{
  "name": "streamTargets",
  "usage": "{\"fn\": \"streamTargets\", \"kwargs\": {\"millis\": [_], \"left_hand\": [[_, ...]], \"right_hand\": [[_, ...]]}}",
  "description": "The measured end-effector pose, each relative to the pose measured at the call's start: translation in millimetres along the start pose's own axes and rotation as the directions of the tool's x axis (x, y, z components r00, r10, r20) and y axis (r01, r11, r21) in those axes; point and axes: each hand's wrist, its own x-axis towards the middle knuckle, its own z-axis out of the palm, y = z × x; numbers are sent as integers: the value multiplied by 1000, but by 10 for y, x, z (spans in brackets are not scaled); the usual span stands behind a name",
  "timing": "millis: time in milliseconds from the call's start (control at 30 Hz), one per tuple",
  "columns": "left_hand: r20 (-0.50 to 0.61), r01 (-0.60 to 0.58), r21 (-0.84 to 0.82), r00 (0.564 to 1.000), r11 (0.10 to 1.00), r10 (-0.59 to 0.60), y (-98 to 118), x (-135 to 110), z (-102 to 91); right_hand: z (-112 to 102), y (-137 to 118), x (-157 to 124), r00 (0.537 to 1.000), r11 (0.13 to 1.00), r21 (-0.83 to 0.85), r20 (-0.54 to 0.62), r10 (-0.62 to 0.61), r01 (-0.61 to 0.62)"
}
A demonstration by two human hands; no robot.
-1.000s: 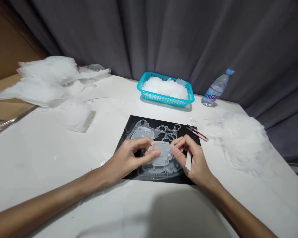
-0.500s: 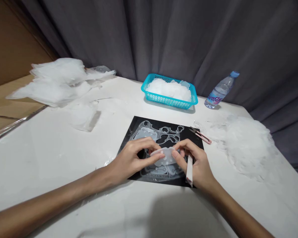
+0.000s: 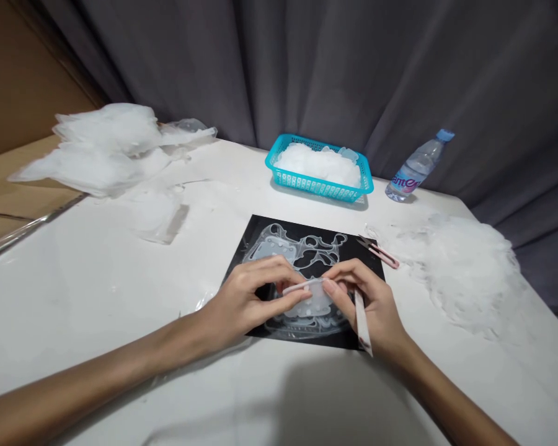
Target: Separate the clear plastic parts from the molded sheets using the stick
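Note:
Between my two hands is a small translucent plastic piece [image 3: 320,300] with pale dots, its upper edge seen nearly edge-on. My left hand [image 3: 255,294] pinches its left end between thumb and fingers. At the other end, my right hand [image 3: 365,297] grips it with thumb and forefinger. A slim white strip-like tool [image 3: 363,325] also sits in my right hand, poking down below the palm; its kind is unclear. Under the hands lies a black mat [image 3: 235,263] bearing a translucent plastic sheet [image 3: 275,248] with cut-out openings and rounded shapes.
Pink-handled thread snips [image 3: 382,253] lie at the mat's right edge. Behind stand a turquoise basket [image 3: 316,188] of white translucent pieces and a water bottle [image 3: 413,170]. Translucent scraps heap at right [image 3: 474,266]; stacked sheets [image 3: 106,142] lie at left. A grey curtain [image 3: 302,68] hangs behind.
The plastic piece has tilted between my fingers, so its face shows less and its top edge more. The white strip in my right hand has swung slightly, its lower end to the right.

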Motion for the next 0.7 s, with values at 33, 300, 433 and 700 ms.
{"fn": "streamTargets", "kwargs": {"millis": [33, 300, 433, 700], "left_hand": [[-3, 4, 10, 1000, 1000, -4, 8, 0, -4], [46, 124, -27, 991, 992, -123, 25, -13, -47], [27, 141, -82, 990, 987, -139, 20, 0, -21], [29, 261, -262, 965, 929, -262, 23, 45, 28]], "right_hand": [[2, -8, 1, 1000, 1000, 11, 5, 11, -11], [15, -14, -4, 999, 997, 54, 10, 53, -53], [47, 11, -30, 998, 997, 51, 7, 61, -61], [43, 21, 5, 989, 990, 31, 71, 133, -135]]}}
